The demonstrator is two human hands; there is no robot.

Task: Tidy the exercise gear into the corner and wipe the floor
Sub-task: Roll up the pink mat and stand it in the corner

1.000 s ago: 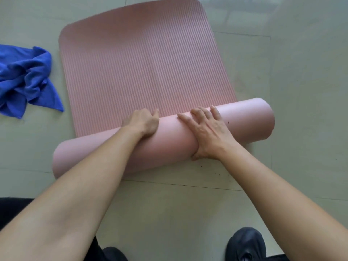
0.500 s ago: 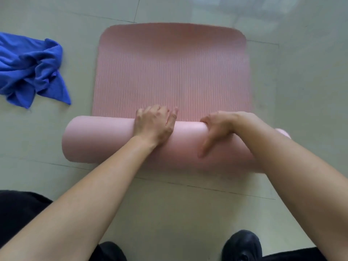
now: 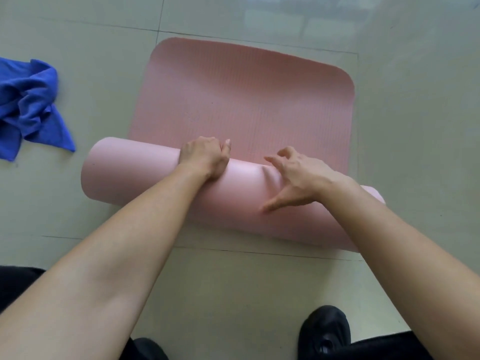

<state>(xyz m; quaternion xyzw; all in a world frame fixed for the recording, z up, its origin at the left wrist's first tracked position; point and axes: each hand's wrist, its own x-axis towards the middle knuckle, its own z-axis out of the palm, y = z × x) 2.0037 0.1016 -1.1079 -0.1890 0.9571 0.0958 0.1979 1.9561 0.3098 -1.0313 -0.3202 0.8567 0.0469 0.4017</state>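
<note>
A pink exercise mat [image 3: 246, 100] lies on the tiled floor, its near part wound into a thick roll [image 3: 130, 172] that runs from left to lower right. My left hand [image 3: 205, 157] grips the top of the roll, fingers curled over its far side. To its right, my right hand [image 3: 296, 178] rests on the roll with fingers spread and thumb stretched toward me, denting the foam. The roll's right end is hidden behind my right forearm.
A crumpled blue cloth [image 3: 28, 105] lies on the floor to the left of the mat. My black shoe [image 3: 324, 331] and dark trousers show at the bottom edge. Pale floor tiles [image 3: 415, 126] surround the mat.
The roll has advanced along the mat, so less flat mat shows. My right hand has gone from curled over the roll to spread on top. The view has shifted.
</note>
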